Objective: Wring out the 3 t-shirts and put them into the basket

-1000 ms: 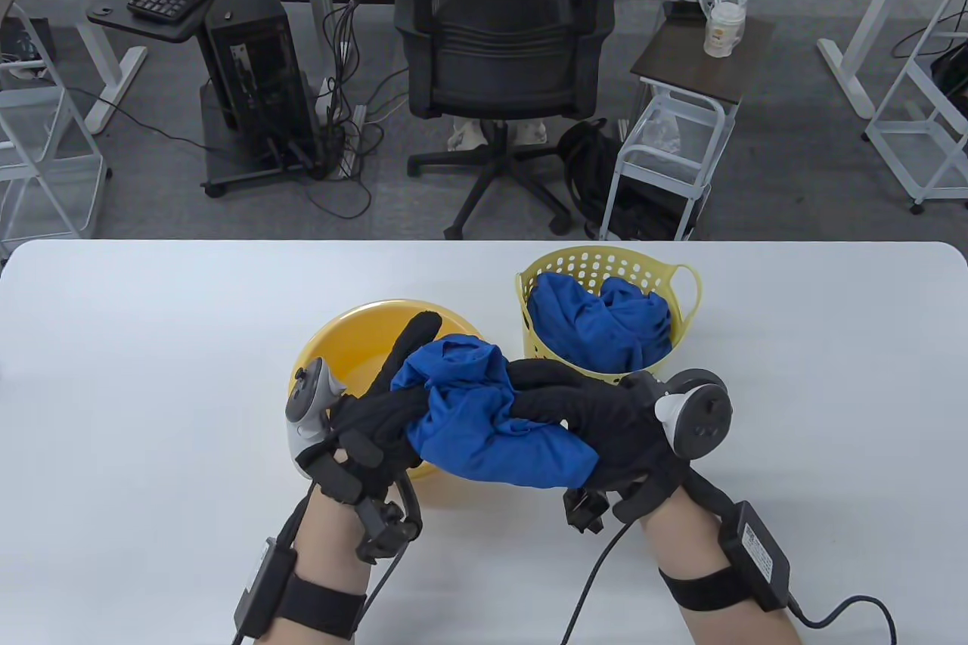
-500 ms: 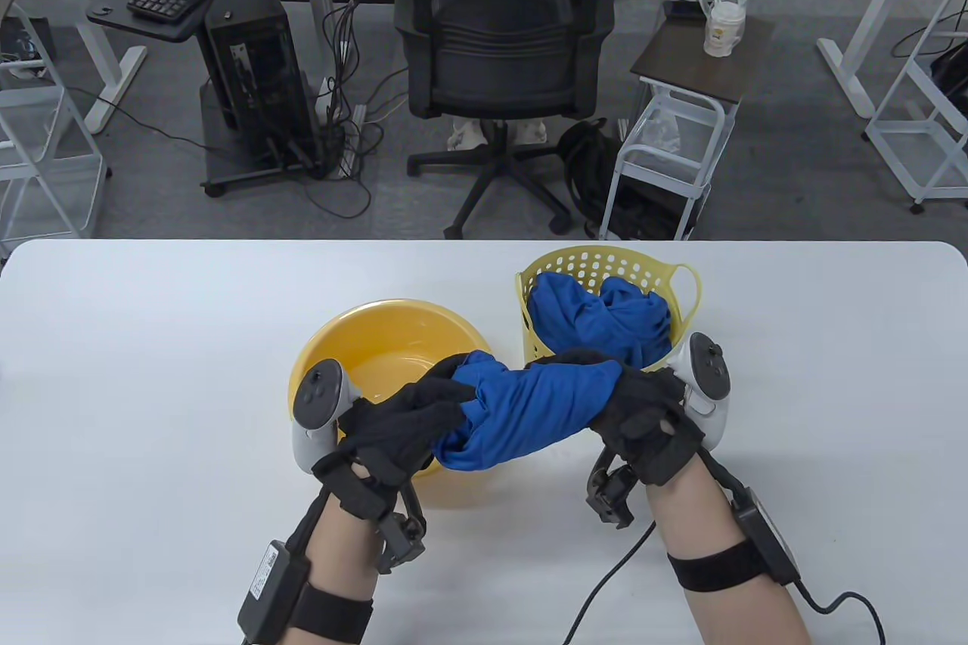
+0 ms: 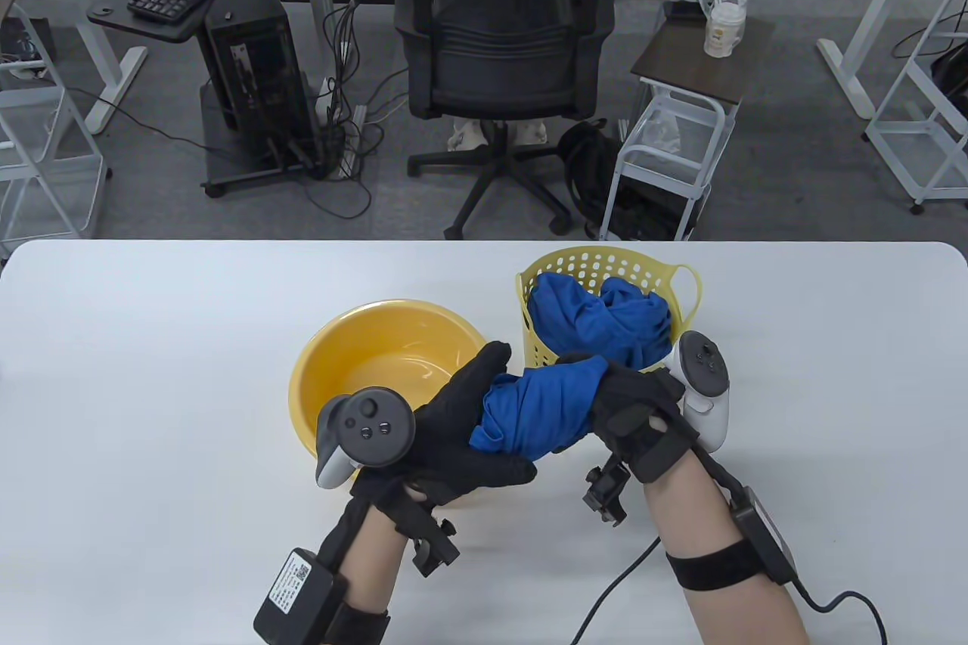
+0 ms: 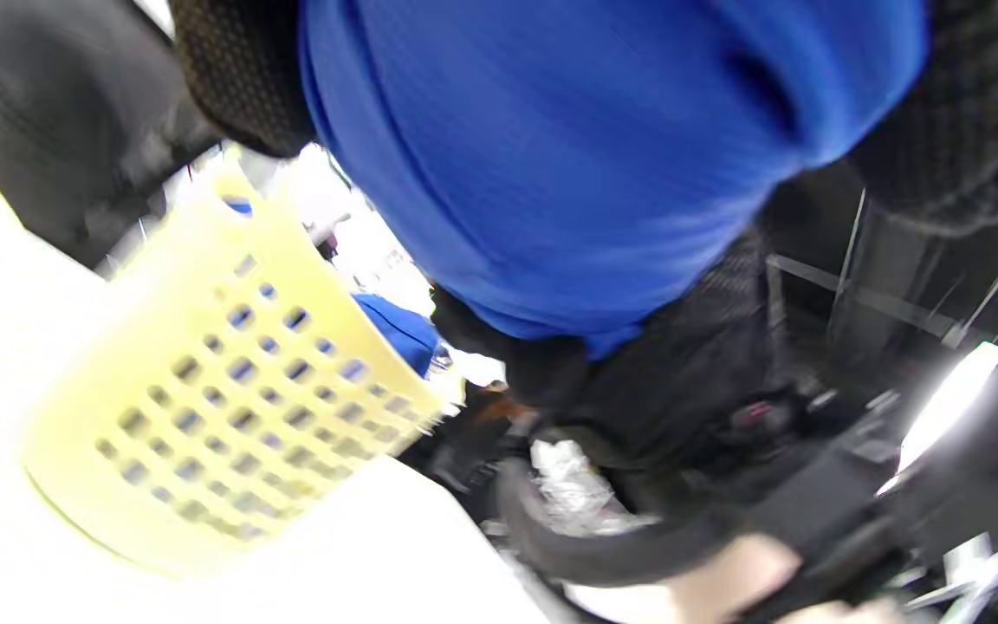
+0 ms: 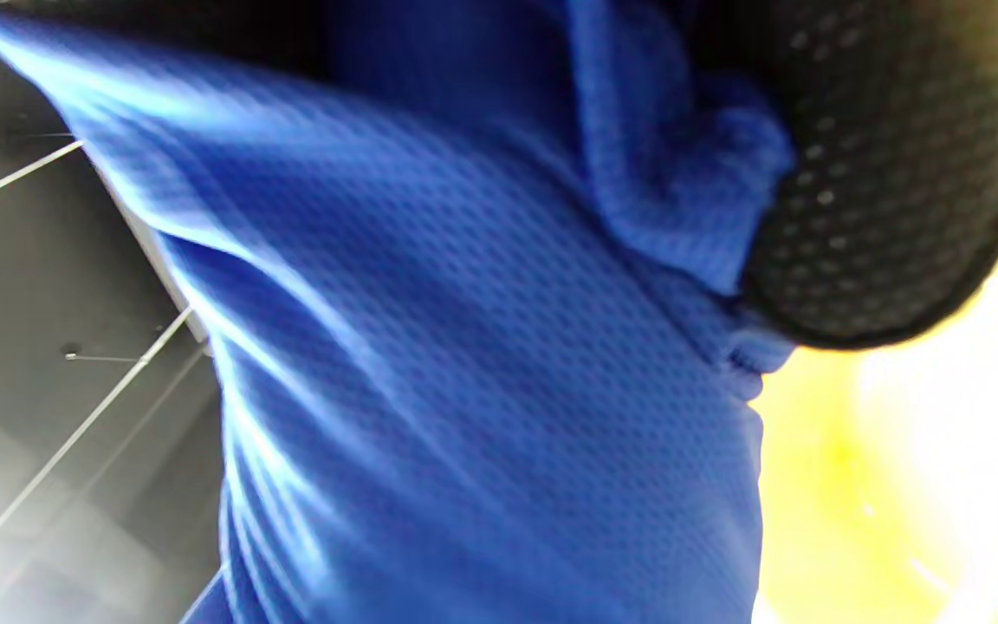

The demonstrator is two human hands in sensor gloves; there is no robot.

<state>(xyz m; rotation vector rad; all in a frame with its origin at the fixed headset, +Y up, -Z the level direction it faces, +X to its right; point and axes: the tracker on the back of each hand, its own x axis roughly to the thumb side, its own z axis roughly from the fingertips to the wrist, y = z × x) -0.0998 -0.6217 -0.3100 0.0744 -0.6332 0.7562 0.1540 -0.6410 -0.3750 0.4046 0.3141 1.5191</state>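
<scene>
Gripping a bunched, wrinkled blue mesh-knit t-shirt from opposite ends, the gloved left hand and right hand held it above the table, between a round yellow plastic basin and a perforated yellow plastic basket already holding blue cloth. The soft, limp fabric, probably wet and heavy, looked best grasped at both ends.

left hand: black mesh-knit glove; grey-and-white tracker with dark round face | right hand: black glove; white tracker | forearms: bare skin; black straps; black labelled boxes; black cable trailing.
</scene>
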